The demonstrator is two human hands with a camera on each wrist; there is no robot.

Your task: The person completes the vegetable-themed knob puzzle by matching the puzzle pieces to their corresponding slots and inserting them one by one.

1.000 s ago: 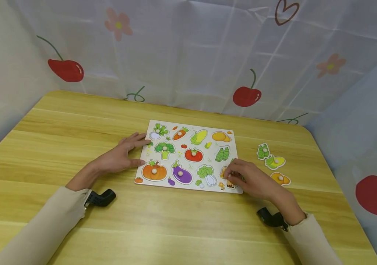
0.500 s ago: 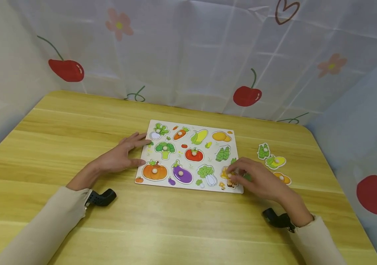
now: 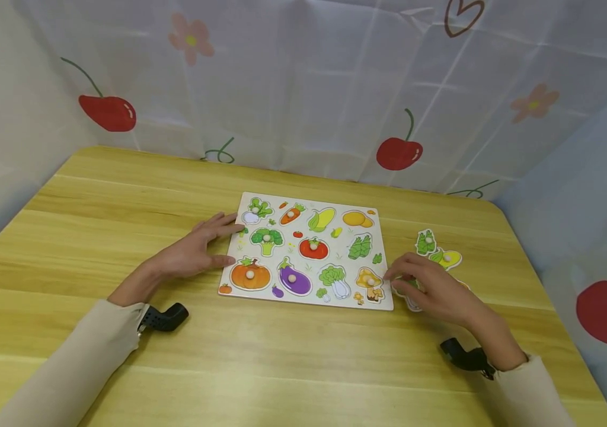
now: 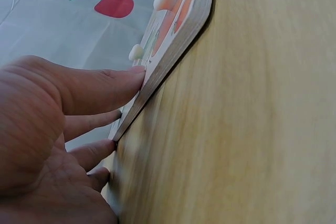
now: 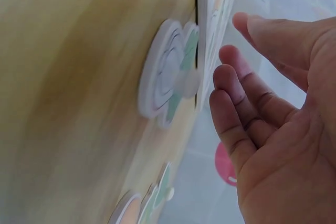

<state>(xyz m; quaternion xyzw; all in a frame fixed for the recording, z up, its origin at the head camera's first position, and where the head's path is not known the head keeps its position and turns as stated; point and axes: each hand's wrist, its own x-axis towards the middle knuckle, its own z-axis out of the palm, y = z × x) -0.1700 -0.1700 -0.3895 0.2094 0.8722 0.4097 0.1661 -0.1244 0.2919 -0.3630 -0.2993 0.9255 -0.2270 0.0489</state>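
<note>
Left of centre, the left hand (image 3: 188, 255) touches the vegetable board (image 3: 337, 244) with outstretched fingers; centre right, the right hand (image 3: 437, 287), fingers loose, grasping nothing, hovers by a green-and-white piece (image 5: 161, 74).

From the head we look forward and down, well above the left hand (image 3: 188, 256), the right hand (image 3: 437, 287) and their fingers (image 4: 92, 153). In the wrist views we sit low and close behind the fingers, facing past them; all three share the puzzle board (image 3: 339, 248).
</note>
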